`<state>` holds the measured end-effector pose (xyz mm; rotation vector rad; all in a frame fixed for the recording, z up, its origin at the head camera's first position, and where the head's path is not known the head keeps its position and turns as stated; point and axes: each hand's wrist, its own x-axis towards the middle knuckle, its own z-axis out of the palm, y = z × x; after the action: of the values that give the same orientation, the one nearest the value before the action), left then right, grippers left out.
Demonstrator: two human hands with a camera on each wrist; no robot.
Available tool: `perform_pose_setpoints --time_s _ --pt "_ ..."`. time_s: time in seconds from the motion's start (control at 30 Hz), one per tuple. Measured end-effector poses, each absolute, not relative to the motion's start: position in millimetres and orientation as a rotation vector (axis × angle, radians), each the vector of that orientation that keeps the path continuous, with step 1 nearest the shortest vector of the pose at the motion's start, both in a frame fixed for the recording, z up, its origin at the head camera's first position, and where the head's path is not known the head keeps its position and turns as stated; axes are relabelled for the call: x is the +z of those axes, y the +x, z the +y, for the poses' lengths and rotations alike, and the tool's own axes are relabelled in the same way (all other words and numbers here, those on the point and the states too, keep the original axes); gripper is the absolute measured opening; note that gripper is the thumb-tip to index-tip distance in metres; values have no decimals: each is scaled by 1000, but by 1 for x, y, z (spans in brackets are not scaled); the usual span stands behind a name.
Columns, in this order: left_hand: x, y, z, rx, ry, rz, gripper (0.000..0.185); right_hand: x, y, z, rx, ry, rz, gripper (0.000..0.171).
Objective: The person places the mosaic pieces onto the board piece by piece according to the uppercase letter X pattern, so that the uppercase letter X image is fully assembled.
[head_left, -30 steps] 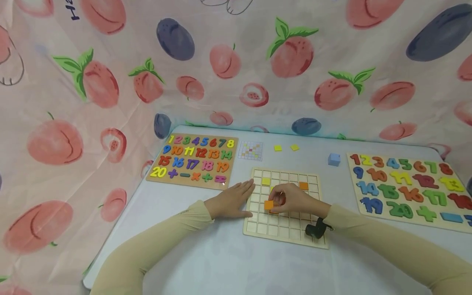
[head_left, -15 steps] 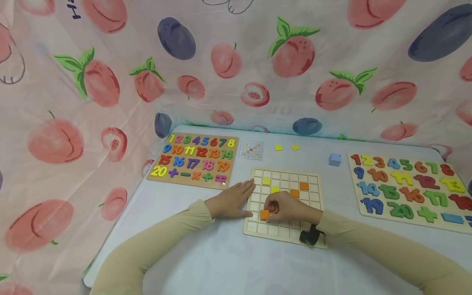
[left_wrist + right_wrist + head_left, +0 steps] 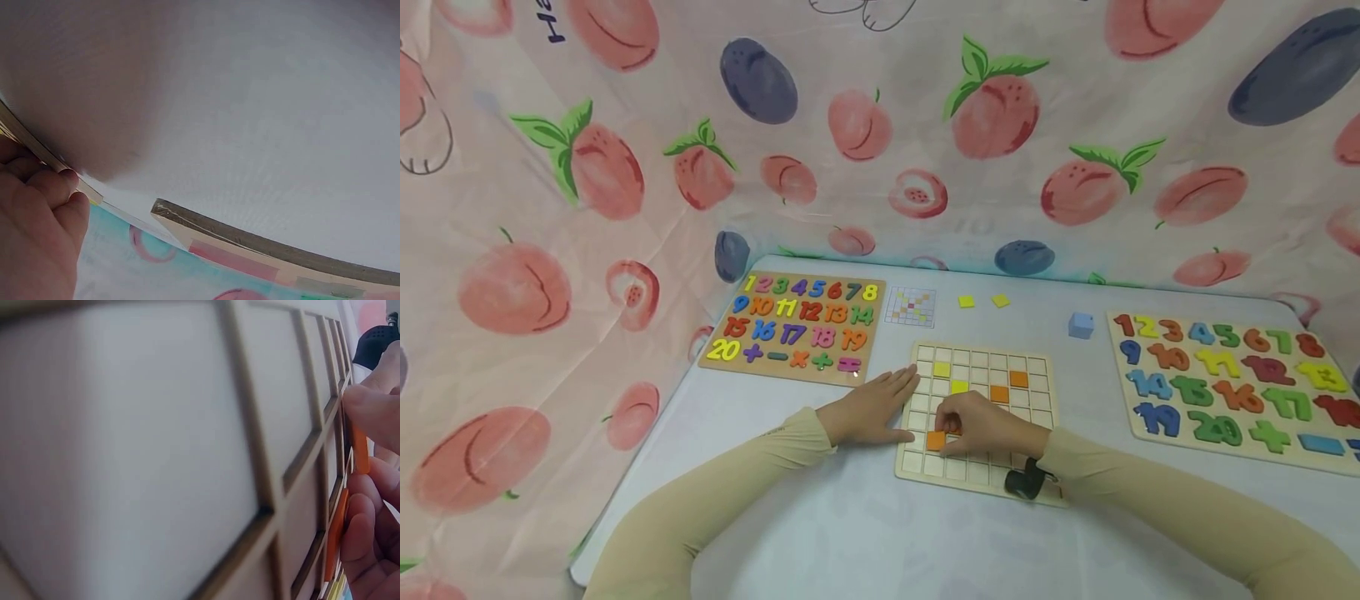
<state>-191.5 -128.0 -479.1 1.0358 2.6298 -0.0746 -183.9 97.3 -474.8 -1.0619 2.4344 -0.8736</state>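
My right hand [image 3: 988,423] pinches an orange square tile [image 3: 936,441] over a cell near the lower left of the wooden grid board [image 3: 955,471]. In the right wrist view that tile [image 3: 360,450] sits between thumb and fingers, tilted against the grid. Another orange tile [image 3: 336,534] lies in the grid beside the fingertips, mostly covered by the hand in the head view. My left hand [image 3: 867,412] rests with its fingers stretched along the board's left edge. Other tiles on the board include yellow ones [image 3: 942,369] and orange ones [image 3: 1018,379].
Behind the board lie a printed pattern card [image 3: 911,307], two loose yellow tiles [image 3: 966,302] and a light blue cube [image 3: 1081,325]. Number puzzle boards stand at the left [image 3: 760,373] and right [image 3: 1120,367]. A patterned cloth [image 3: 850,200] hangs behind the table.
My right hand has moved toward me and slightly left with the orange tile, uncovering a yellow and an orange tile on the board. My left hand has stayed in place.
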Motion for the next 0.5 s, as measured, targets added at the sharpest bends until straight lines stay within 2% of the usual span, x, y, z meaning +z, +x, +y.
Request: perform_pose_setpoints --time_s 0.5 --pt "-480 -192 -128 -79 1058 2630 94 -470 -184 96 -831 -1088 2401 25"
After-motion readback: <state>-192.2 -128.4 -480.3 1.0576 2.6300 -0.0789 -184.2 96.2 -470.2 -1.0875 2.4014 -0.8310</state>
